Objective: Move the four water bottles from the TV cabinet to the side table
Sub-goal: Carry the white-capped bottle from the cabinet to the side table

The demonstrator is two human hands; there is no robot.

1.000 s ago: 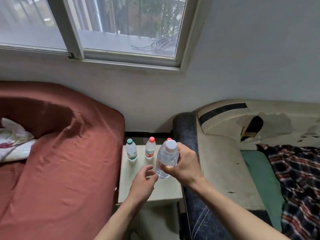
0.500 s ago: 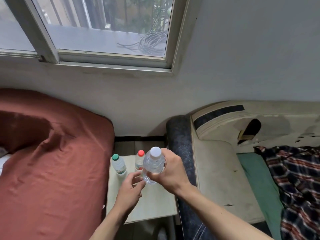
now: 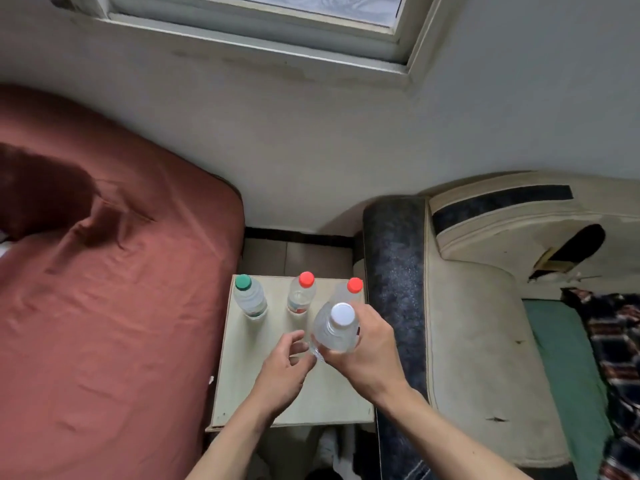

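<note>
A small pale side table (image 3: 256,407) stands between a bed and a sofa. Along its far edge stand three clear bottles: one with a green cap (image 3: 248,295), one with a red cap (image 3: 301,293) in the middle, and another with a red cap (image 3: 349,291) at the right, partly hidden. My right hand (image 3: 370,351) grips a white-capped bottle (image 3: 335,330) upright just above the table's middle. My left hand (image 3: 284,370) is beside the bottle's base, fingers apart, holding nothing.
A bed with a rust-red sheet (image 3: 104,306) borders the table on the left. A worn cream sofa (image 3: 485,341) with a dark armrest (image 3: 391,271) borders it on the right. A plaid cloth (image 3: 616,348) lies on the sofa. A wall and window are behind.
The view has tilted down and closed in on the table. My right hand has brought the white-capped bottle lower over the table; my left hand stays next to its base.
</note>
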